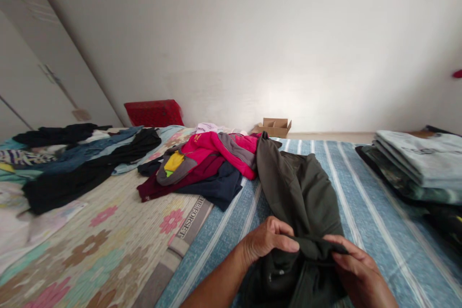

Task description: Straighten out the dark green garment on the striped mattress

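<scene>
Both hands work at the near end of a dark olive garment point(301, 192) that lies lengthwise on the blue striped cover point(375, 211). The left hand point(267, 239) is curled, fingers bent down and thumb pressed forward, pinching a fold of the garment's near edge. The right hand point(355, 262) grips the same bunched edge from the other side, fingers closed over the cloth, with the two hands nearly touching. The rest of the garment stretches away from the hands toward the wall. Just left of the garment's far end sits a heap of clothes topped by a pink jacket point(216, 149). Right of the garment, well apart, stands a stack of folded clothes point(422, 166). Beyond the garment's far end, a small cardboard box point(275, 127) rests against the wall.
</scene>
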Motion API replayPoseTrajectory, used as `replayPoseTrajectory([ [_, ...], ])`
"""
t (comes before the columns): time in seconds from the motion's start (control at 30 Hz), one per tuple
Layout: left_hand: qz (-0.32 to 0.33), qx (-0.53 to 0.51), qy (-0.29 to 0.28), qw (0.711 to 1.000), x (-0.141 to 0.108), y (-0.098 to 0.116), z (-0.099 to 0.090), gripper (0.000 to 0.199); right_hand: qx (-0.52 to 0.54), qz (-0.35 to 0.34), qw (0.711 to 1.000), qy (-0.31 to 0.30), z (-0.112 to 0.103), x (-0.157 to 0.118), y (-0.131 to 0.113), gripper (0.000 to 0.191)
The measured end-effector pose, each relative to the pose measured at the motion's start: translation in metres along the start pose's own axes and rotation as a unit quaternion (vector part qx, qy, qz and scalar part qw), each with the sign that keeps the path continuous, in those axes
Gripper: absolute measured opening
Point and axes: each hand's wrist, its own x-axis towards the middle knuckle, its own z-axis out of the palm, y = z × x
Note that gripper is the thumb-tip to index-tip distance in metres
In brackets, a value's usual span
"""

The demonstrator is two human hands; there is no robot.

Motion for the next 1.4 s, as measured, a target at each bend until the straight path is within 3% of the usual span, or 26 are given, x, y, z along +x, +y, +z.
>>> replayPoseTrajectory([
  [0.27, 0.013, -0.02, 0.024, 0.999, 0.003, -0.006, -0.005, 0.032, 0.057, -0.01, 0.998, -0.002, 0.018, -0.008, -0.01, 0.029],
  [0.6, 0.023, -0.104, 0.022, 0.994, 0.006, -0.019, -0.003, 0.051, 0.065, -0.033, 0.997, 0.007, 0.0, -0.001, -0.003, 0.034],
  [0.97, -0.013, -0.102, 0.002, 0.995, 0.004, -0.015, -0.005, 0.032, 0.078, -0.025, 0.996, -0.019, 0.004, -0.001, -0.003, 0.033],
  [1.17, 0.007, -0.13, 0.065, 0.989, 0.009, -0.019, 0.001, 0.025, 0.063, -0.016, 0.998, -0.016, 0.005, 0.0, -0.003, 0.032],
  [1.4, 0.05, -0.226, 0.077, 0.97, 0.014, -0.024, 0.003, 0.023, -0.005, -0.02, 0.998, 0.06, 0.019, -0.004, 0.0, 0.042],
])
